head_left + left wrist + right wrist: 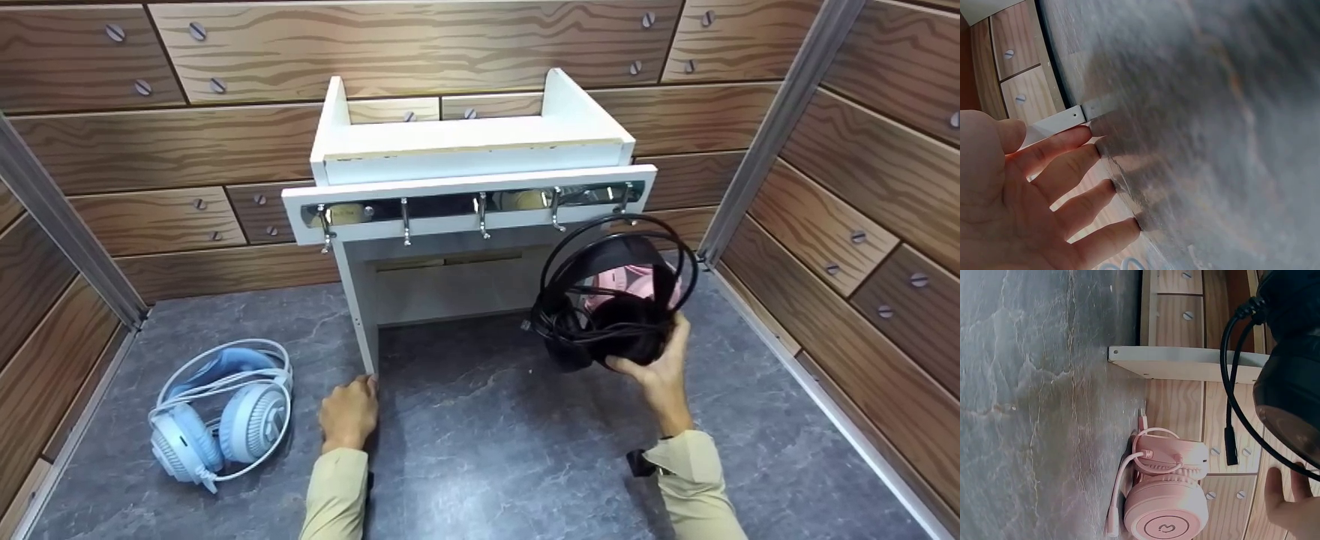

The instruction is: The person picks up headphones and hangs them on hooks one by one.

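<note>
In the head view my right hand grips a black headset by its lower ear cup, raised off the floor, with its cable bunched across the front. The right wrist view shows the headset's dark ear cup and a dangling cable. My left hand is at the bottom front of a white shelf unit. In the left wrist view the side panel passes between thumb and fingers, and the fingertips touch the floor. Across the unit's front runs a rail with several metal hooks.
A light blue headset lies on the grey marbled floor, left of the left hand. Behind the black headset, a pink headset stands right of the shelf unit. Wood-patterned walls enclose the back and sides.
</note>
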### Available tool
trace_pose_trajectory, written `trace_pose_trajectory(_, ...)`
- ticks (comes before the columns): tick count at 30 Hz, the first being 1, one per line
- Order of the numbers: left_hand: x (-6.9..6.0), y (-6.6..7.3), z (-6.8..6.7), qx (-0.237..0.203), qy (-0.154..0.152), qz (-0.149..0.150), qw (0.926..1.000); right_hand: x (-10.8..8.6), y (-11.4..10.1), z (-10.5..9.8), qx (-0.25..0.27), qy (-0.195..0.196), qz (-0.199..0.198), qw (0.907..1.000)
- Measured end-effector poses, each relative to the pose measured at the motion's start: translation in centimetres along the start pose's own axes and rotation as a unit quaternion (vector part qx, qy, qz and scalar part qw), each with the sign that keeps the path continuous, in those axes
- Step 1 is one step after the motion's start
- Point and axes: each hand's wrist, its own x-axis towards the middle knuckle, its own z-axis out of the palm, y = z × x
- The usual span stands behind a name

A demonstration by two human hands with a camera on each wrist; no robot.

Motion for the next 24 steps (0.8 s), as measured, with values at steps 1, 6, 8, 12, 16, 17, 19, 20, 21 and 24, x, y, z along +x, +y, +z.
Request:
trace_pose_trajectory(1, 0.0, 0.0, 0.0, 0.000, 0.003, 0.002, 1.0000, 0.0, 0.0, 0.0, 0.013, -0.002, -0.001, 0.9999)
trace_pose_trajectory(6, -0.1, -0.1, 0.1, 0.002, 0.009, 0.004, 1.0000, -0.1, -0.1, -0.2, 0.104, -0.012, -0.010, 0.9945)
trace_pose_trajectory(8, -0.1, -0.2, 0.1, 0.003, 0.007, 0.003, 1.0000, 0.0, -0.1, -0.3, 0.142, -0.006, -0.018, 0.9897)
trace_pose_trajectory(12, 0.0, -0.2, 0.1, 0.004, 0.001, -0.001, 1.0000, 0.5, 0.4, -0.5, 0.205, 0.035, -0.030, 0.9778)
trace_pose_trajectory(16, 0.0, -0.1, 0.0, 0.005, 0.000, -0.001, 1.0000, 1.0, 0.8, -0.9, 0.230, 0.075, -0.026, 0.9699)
trace_pose_trajectory(17, 0.0, -0.1, 0.0, 0.005, 0.000, -0.001, 1.0000, 1.0, 0.8, -1.0, 0.229, 0.080, -0.023, 0.9699)
trace_pose_trajectory(19, 0.1, -0.1, -0.1, 0.006, -0.001, 0.000, 1.0000, 1.1, 0.8, -1.2, 0.215, 0.088, -0.015, 0.9724)
trace_pose_trajectory(20, 0.1, 0.0, -0.1, 0.005, -0.001, 0.000, 1.0000, 1.1, 0.8, -1.3, 0.199, 0.094, -0.009, 0.9756)
trace_pose_trajectory(21, 0.1, 0.0, -0.1, 0.005, -0.002, -0.001, 1.0000, 1.2, 0.8, -1.3, 0.190, 0.097, -0.003, 0.9771)
trace_pose_trajectory(24, 0.0, 0.0, -0.1, 0.004, -0.003, -0.002, 1.0000, 1.3, 0.7, -1.4, 0.155, 0.108, 0.014, 0.9818)
